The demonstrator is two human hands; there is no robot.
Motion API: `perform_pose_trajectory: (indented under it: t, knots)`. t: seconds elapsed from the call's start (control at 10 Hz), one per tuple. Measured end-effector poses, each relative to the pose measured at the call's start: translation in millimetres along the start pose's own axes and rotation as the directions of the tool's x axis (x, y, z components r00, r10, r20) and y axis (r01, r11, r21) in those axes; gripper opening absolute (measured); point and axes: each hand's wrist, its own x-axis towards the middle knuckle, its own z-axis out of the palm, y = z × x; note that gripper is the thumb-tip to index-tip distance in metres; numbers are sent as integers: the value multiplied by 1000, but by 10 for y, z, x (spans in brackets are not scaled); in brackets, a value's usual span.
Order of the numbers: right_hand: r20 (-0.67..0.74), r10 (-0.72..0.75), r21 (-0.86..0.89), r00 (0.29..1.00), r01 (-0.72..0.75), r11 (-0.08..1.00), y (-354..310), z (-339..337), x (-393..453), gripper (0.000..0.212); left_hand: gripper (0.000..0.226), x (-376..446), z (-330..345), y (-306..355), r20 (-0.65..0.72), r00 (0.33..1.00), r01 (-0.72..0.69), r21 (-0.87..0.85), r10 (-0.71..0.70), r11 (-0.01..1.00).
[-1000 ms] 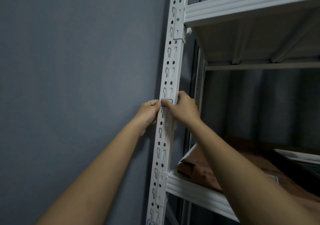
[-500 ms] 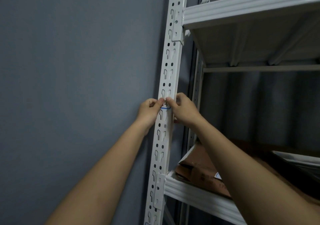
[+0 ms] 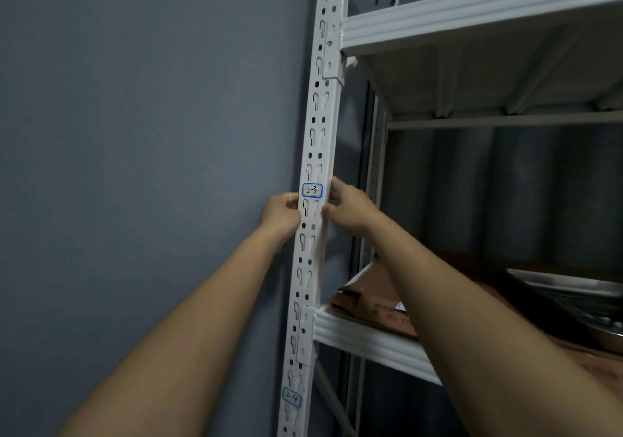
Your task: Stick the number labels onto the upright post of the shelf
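Observation:
The white slotted upright post [image 3: 318, 140] of the shelf runs up the middle of the view. A blue-bordered number label reading 2-3 [image 3: 312, 190] sits flat on its front face. A second label reading 2-4 [image 3: 292, 396] is stuck lower down on the same post. My left hand [image 3: 281, 214] rests against the post's left edge just below the 2-3 label, fingers curled and holding nothing. My right hand [image 3: 347, 207] touches the post's right edge, with its forefinger up beside the label and its thumb on the post's front below it.
A grey wall [image 3: 151, 133] lies to the left of the post. White shelf beams [image 3: 371, 342] join the post above and below my hands. A brown cardboard box [image 3: 371, 305] and a metal tray [image 3: 573, 288] lie on the lower shelf.
My thumbs covered the label before. Both hands have since slid off to the post's sides and slightly down, so the 2-3 label shows in full.

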Motion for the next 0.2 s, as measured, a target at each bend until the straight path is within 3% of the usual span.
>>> perform_pose_trajectory:
  t: [0.2]
  knots:
    - [-88, -44, -280, 995, 18, 960, -202, -227, -363, 41, 31, -170, -95, 299, -63, 997, -22, 437, 54, 899]
